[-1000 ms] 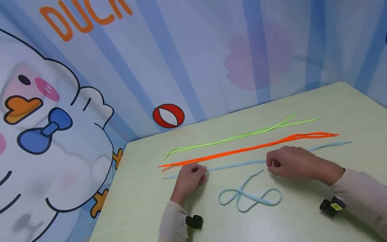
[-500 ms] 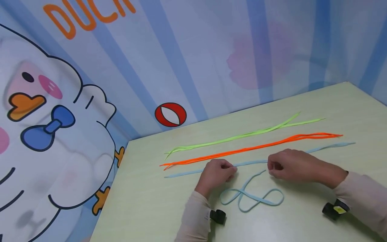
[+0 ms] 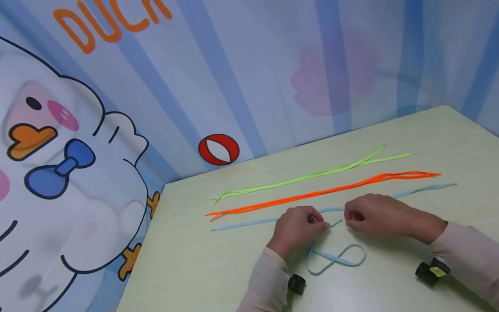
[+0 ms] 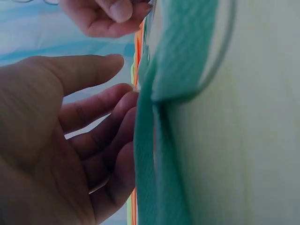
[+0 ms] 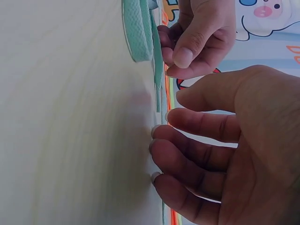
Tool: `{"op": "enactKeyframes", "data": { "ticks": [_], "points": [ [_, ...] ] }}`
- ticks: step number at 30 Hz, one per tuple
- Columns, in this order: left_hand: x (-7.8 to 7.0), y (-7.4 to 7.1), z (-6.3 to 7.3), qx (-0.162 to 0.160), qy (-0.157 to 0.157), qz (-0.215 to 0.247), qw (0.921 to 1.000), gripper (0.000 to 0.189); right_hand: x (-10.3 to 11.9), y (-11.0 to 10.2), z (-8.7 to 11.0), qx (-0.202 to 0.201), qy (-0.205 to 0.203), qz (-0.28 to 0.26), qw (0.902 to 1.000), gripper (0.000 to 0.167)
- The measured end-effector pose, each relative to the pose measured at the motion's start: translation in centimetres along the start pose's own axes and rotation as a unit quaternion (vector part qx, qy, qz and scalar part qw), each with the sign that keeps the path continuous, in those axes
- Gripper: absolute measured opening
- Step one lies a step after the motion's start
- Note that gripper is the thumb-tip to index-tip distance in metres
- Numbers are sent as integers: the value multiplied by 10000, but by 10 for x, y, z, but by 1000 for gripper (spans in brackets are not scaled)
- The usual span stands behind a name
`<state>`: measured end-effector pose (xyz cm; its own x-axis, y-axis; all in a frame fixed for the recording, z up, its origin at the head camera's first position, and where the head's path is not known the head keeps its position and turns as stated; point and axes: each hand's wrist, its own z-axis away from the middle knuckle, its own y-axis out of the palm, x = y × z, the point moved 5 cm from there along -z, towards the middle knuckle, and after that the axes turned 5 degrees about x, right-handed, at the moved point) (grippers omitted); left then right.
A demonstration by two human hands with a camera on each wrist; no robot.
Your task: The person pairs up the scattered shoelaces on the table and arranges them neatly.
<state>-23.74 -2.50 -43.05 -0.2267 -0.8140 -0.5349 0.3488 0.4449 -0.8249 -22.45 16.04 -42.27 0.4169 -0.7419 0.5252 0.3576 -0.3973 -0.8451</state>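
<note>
A looped light-blue shoelace (image 3: 352, 263) lies on the table, crossing over itself. My left hand (image 3: 295, 229) is over its left part, hiding one loop; the lace's tip pokes out beyond the fingers. In the left wrist view, a gap shows between that hand's thumb (image 4: 96, 74) and index finger, with nothing between them. My right hand (image 3: 383, 215) rests close by, its fingertips at a straight light-blue shoelace (image 3: 243, 223), part of which it covers. The right wrist view shows its fingers (image 5: 180, 164) loosely bent at the tabletop, with thumb and index apart.
Behind the hands lie an orange pair of shoelaces (image 3: 298, 197) and a yellow-green pair (image 3: 294, 179), stretched roughly parallel. A printed cloth backdrop (image 3: 253, 65) with a cartoon duck rises at the table's (image 3: 175, 268) back edge.
My left hand has slid right along the straight light-blue shoelace and come over the looped one. The right hand has stayed nearly in place.
</note>
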Motion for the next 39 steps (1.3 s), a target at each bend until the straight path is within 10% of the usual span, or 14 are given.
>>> {"op": "enactKeyframes", "data": {
  "ticks": [17,23,29,39],
  "points": [
    [-3,2,6,65,20,-337,9994,8,-3,4,-1,72,-27,-140,9999,11],
    [-2,-3,7,-126,192,638,9977,10,-3,4,0,197,-277,-832,9960,4],
    [-4,-8,9,-186,434,2002,9786,10,-2,7,1,450,-381,-1531,9864,8],
    [-10,-16,13,-351,591,2792,9578,3,7,5,2,379,-792,-1620,9829,22]
  ]
}}
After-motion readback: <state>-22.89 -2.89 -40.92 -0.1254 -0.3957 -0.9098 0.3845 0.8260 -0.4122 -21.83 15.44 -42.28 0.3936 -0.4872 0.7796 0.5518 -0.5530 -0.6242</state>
